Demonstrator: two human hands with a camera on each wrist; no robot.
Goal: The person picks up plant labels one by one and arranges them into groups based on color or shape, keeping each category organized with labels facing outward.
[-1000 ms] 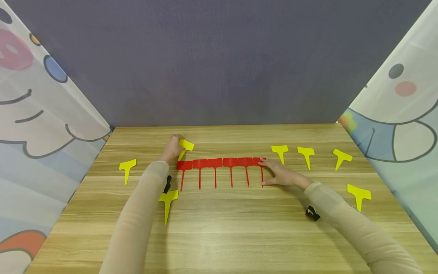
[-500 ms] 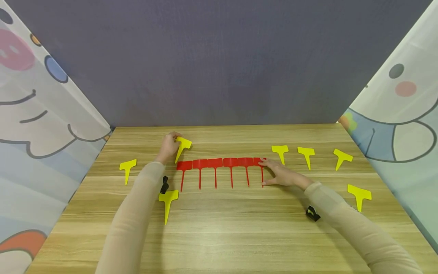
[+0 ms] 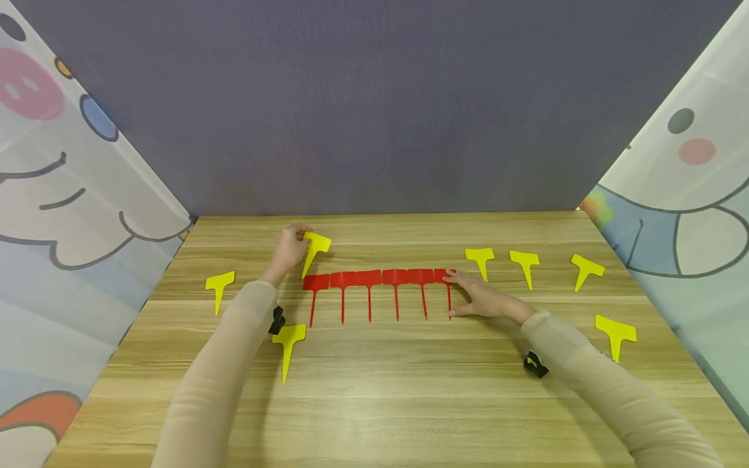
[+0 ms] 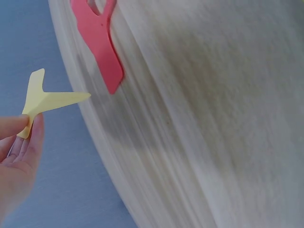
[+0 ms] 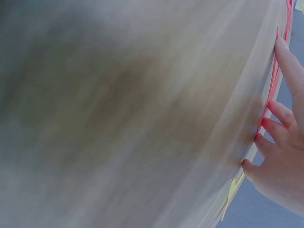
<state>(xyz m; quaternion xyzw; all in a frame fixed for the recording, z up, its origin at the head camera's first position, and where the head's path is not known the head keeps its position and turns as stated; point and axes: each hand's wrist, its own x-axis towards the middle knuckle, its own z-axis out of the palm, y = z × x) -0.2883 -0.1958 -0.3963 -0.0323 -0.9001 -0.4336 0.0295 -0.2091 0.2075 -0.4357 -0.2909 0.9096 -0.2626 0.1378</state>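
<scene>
In the head view, my left hand (image 3: 287,252) pinches a yellow T-shaped plant label (image 3: 316,243) by one end of its head. The left wrist view has this label (image 4: 37,103) between thumb and fingers, its pointed stem raised off the table. It hovers just behind the left end of a row of red T-shaped plant labels (image 3: 368,278), laid side by side with stems toward me. At the row's right end, my right hand (image 3: 482,298) rests with spread fingers on the last red label (image 3: 440,275), partly covering it. The right wrist view confirms these fingers (image 5: 290,66) are extended.
Loose yellow labels lie on the wooden table (image 3: 398,403): two at the left (image 3: 219,283), several at the right (image 3: 524,260). A grey panel (image 3: 374,117) rises behind the table. Printed cloths (image 3: 702,195) flank both sides. Small black pieces (image 3: 535,364) show beside each forearm.
My left hand has lifted the yellow label and drawn slightly back and left, away from the leftmost red label. My right hand has stayed in place.
</scene>
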